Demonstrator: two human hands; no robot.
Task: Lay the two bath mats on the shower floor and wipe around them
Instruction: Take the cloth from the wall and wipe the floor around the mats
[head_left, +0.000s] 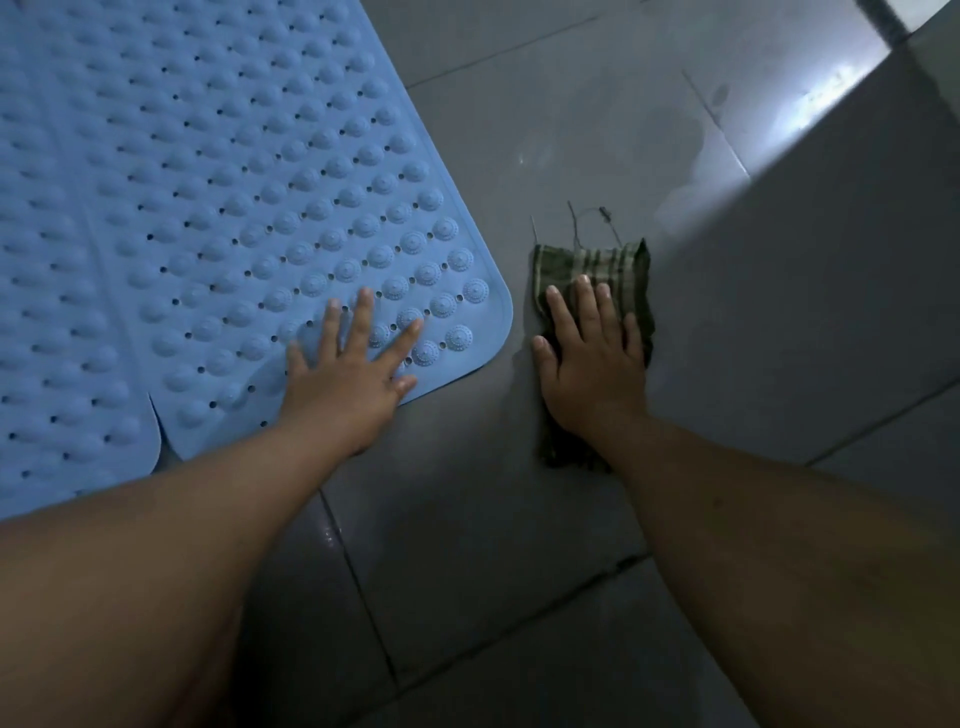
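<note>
Flat-fingered, my right hand (592, 358) presses the green checked cloth (597, 275) on the grey tiles (519, 519); my left hand (353, 374) rests spread on the near mat (311, 182). Both blue mats look laid, the second mat (57, 286) alongside, so I judge wiping remains.

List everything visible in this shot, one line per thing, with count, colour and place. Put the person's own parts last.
bath mats: two, light blue, studded, side by side on the floor at upper left
cloth: one, green checked, frayed, on the floor right of the mats
floor tiles: many, grey, glossy, throughout
left hand: one, flat, fingers spread on the near mat's corner
right hand: one, flat on the cloth
</note>
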